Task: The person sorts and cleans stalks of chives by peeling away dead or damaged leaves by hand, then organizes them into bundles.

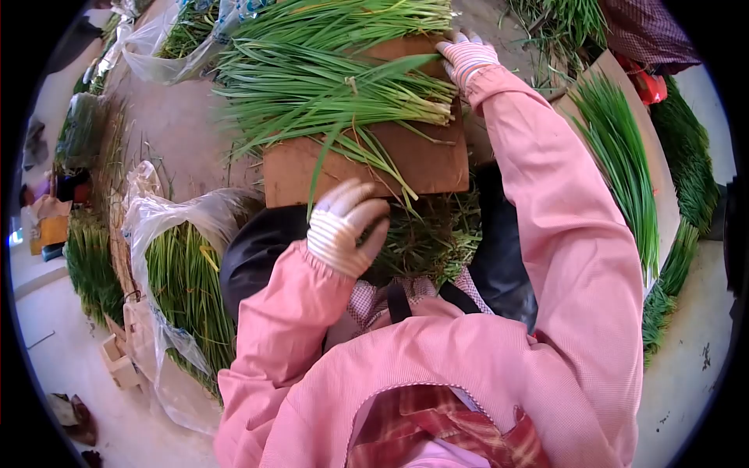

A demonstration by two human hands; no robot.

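Note:
A large pile of garlic chives [343, 86] lies across a brown wooden board [296, 175], with the pale cut ends toward the right. My left hand [347, 226], in a striped glove, hovers at the board's front edge with fingers curved and thumb apart. One long leaf hangs down beside its fingertips; whether they touch, I cannot tell. My right hand [470, 58], also gloved, is at the right end of the pile, fingers extended against the cut ends. A few loose stalks [382, 164] lie slanted over the front of the board.
At left, a clear plastic bag [218, 207] wraps an upright bundle of chives [187, 281]. Another plastic bag [156, 51] stands farther back. More chives [620, 156] lie on a board at right, near a person's checkered clothing [651, 31]. Leaf trimmings [433, 238] cover my lap.

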